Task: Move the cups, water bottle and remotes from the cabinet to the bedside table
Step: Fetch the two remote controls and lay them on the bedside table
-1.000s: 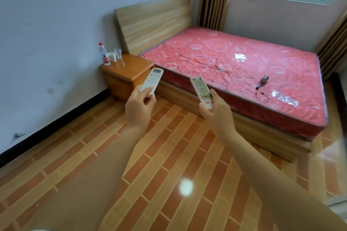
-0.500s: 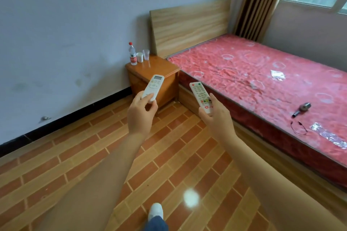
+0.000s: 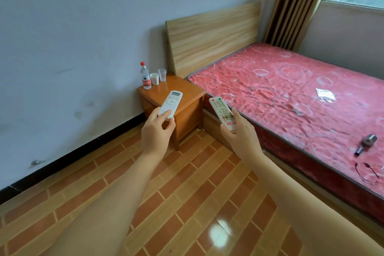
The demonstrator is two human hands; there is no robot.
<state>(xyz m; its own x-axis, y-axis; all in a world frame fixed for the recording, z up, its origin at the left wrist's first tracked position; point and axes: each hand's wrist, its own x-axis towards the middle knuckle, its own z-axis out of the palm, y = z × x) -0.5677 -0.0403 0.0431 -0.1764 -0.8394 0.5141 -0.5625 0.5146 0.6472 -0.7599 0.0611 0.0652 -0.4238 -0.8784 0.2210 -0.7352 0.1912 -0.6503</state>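
My left hand [image 3: 155, 133] — fingers grasping AC remote [image 3: 170, 103]. My right hand [image 3: 242, 137] — fingers grasping TV remote [image 3: 221, 111]. Bench [image 3: 187, 97] back-left corner: bottle [image 3: 145, 76], two cups [image 3: 158, 77].

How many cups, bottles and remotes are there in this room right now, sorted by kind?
Cups: 2, a white cup and a clear cup on the bedside table
Water bottle: 1, beside the cups
Remotes: 2, a plain white remote in the left hand, a remote with coloured buttons in the right hand
Total: 5
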